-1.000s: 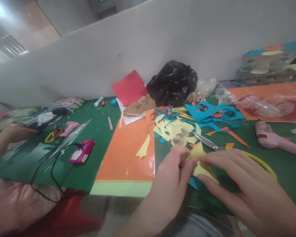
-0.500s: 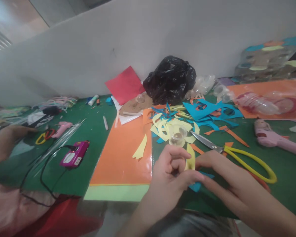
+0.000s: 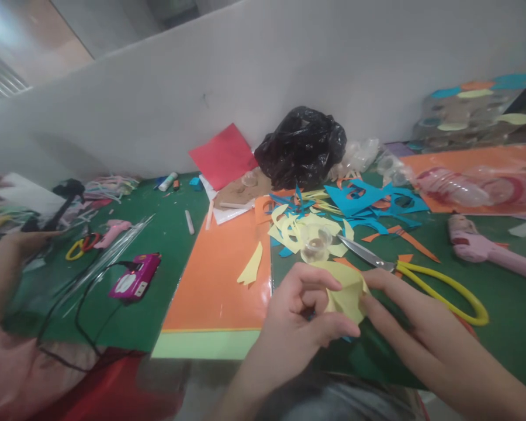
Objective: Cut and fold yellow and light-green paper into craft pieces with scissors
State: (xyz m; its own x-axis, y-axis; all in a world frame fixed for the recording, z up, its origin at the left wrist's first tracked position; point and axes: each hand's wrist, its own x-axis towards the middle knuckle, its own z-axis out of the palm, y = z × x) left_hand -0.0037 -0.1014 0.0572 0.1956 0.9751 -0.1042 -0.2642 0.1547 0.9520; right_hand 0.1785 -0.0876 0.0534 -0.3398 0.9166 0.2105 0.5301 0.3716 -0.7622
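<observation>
Both my hands hold a small yellow paper piece (image 3: 345,292) just above the green mat (image 3: 499,275) near the table's front edge. My left hand (image 3: 304,318) pinches its left side with fingers curled. My right hand (image 3: 409,318) grips its right edge between thumb and fingers. A blue paper scrap peeks out under my left hand. Yellow-handled scissors (image 3: 421,272) lie just behind my right hand, blades pointing left. A small clear plastic cup (image 3: 316,241) stands on yellow scraps behind the paper.
An orange sheet (image 3: 221,275) lies left of my hands. Blue, yellow and orange cuttings (image 3: 359,202), a black bag (image 3: 301,146) and red paper (image 3: 223,156) sit behind. A pink glue gun (image 3: 486,248) lies right. Another person's hand (image 3: 20,245) works at the far left near a magenta device (image 3: 135,278).
The yellow paper went from folded narrow and upright to spread out wider between my hands. The other person's hand at far left shifted slightly.
</observation>
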